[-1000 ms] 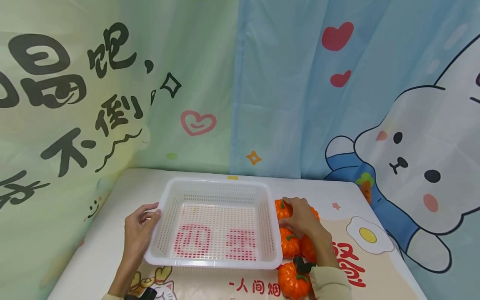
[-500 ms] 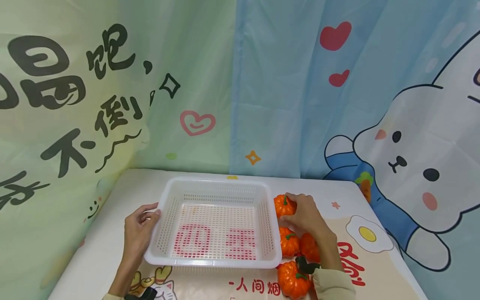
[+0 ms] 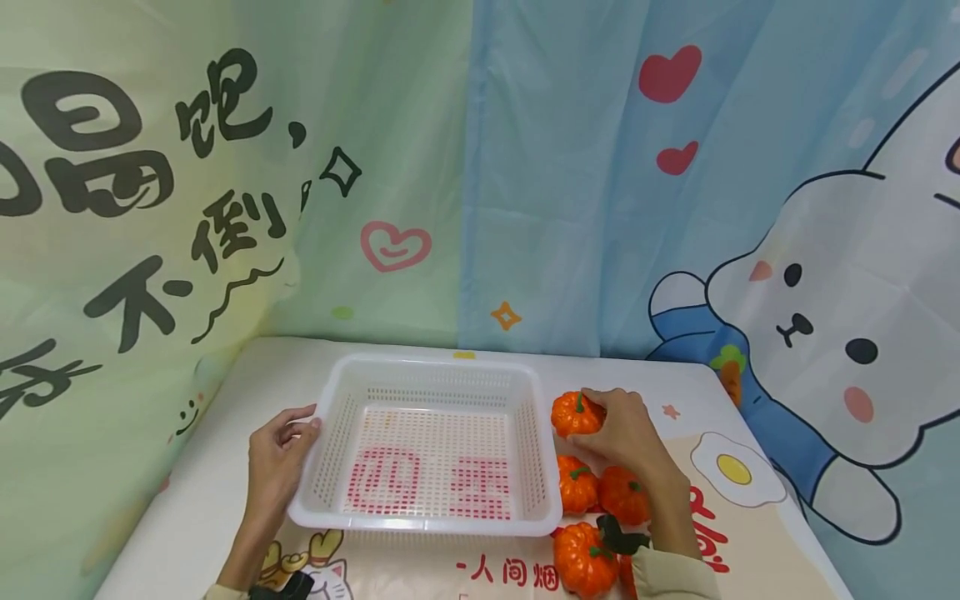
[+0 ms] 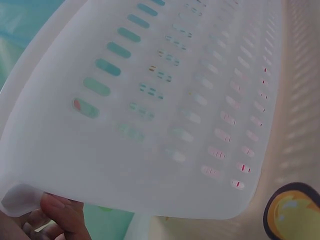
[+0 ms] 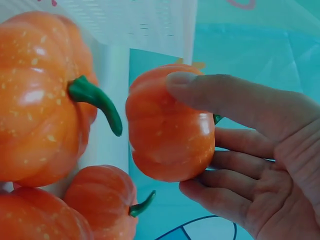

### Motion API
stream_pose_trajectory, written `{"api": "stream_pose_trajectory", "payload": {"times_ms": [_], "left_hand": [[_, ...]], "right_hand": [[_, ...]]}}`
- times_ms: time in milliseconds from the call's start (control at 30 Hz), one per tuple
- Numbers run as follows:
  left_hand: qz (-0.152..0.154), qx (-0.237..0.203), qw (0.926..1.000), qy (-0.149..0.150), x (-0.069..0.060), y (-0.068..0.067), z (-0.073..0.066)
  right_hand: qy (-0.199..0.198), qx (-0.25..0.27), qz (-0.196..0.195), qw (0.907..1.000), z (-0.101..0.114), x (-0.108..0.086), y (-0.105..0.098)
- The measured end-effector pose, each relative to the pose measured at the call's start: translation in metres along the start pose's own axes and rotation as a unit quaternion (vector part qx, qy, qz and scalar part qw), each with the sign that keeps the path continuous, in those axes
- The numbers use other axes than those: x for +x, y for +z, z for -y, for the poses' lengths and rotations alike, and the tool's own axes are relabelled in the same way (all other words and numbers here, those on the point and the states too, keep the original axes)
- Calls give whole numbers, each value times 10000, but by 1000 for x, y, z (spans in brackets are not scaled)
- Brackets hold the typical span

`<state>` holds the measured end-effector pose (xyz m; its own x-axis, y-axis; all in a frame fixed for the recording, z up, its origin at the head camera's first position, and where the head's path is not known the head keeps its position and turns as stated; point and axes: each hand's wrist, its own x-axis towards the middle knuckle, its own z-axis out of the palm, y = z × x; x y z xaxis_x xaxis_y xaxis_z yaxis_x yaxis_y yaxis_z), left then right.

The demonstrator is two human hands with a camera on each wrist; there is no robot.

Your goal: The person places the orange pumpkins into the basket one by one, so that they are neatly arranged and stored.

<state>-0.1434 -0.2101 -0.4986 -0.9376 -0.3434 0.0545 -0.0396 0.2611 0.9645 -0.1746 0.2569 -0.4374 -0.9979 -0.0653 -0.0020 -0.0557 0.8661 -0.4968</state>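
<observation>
A white perforated plastic basket (image 3: 427, 527) stands on the table, with red characters visible in its floor. At its left edge, my left hand (image 3: 277, 454) pinches the rim; in the left wrist view the thumb (image 4: 60, 207) lies against the rim's corner. Just right of the basket, my right hand (image 3: 630, 433) holds a small orange toy pumpkin (image 3: 574, 414) between thumb and fingers. Its green stem is mostly hidden behind the thumb in the right wrist view. Nearer the person sit more pumpkins, among them one (image 3: 576, 490) by the basket wall and one (image 3: 624, 493) under my right wrist.
A larger pumpkin (image 3: 585, 560) sits at the front, beside the right sleeve (image 3: 675, 575), partly covering another. The white table (image 3: 660, 387) carries a printed mat (image 3: 420, 571). Behind and to the left hang printed curtains (image 3: 540, 183).
My right hand has shifted a little to the right with the pumpkin, away from the basket, uncovering more of it. The left hand and the basket have stayed put.
</observation>
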Motion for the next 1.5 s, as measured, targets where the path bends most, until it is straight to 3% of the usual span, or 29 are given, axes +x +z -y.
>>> {"api": "stream_pose_trajectory", "payload": {"times_ms": [533, 1500], "left_hand": [[38, 80, 10000, 42, 0, -1, -1], [32, 12, 10000, 63, -1, 0, -2]], "right_hand": [[87, -44, -75, 9999, 16, -18, -13], [-413, -386, -238, 9981, 42, -35, -32]]}}
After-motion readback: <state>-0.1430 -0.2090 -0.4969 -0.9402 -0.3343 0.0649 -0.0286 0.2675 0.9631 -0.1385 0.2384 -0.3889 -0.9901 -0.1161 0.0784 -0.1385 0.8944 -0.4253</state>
